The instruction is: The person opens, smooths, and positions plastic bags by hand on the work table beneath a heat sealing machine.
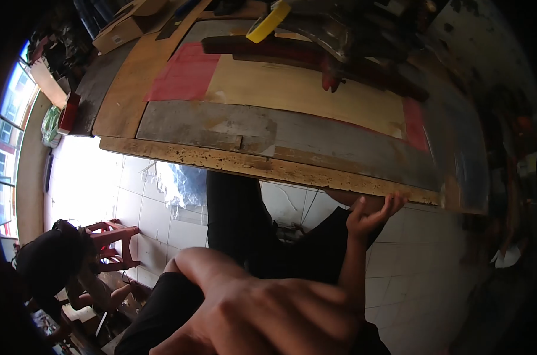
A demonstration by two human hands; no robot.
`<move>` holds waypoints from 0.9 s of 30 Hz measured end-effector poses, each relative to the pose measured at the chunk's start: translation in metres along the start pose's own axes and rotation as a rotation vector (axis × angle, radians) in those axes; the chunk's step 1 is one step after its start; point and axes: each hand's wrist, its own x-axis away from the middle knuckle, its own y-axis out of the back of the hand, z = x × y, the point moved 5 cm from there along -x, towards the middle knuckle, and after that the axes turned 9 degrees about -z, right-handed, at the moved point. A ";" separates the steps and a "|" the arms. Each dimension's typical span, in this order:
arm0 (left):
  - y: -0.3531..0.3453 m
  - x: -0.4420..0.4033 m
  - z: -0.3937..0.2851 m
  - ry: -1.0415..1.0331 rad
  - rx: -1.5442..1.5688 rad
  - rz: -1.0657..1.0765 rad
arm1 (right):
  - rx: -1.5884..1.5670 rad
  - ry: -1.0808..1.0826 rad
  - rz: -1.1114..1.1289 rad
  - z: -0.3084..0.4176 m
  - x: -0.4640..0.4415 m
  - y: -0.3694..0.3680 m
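Note:
My left hand (274,313) is large and close to the camera at the bottom, its back and knuckles showing. Its fingertips are hidden, so I cannot tell what they hold. Beyond it, my right hand (372,218) is raised beside the worn front edge (268,168) of the workbench, near its right end. The fingers of that hand are apart and slightly curled, with nothing visible in them. On the bench lies a pale yellow sheet (304,89) with pink ends. A long dark red tool or frame (268,50) lies across it.
A yellow tape roll (268,22) is at the bench's back, and a cardboard box (123,29) at its far left. Clear plastic (185,183) lies on the tiled floor. A crouching person (52,260) and a pink stool (114,242) are at lower left.

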 end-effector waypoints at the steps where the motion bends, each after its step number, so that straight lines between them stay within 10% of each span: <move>1: 0.001 -0.003 -0.005 -0.021 -0.051 0.047 | -0.006 0.003 -0.014 -0.001 0.001 -0.002; 27: 0.065 0.009 -0.024 0.098 -0.202 0.362 | -0.013 0.030 0.029 -0.004 -0.004 0.010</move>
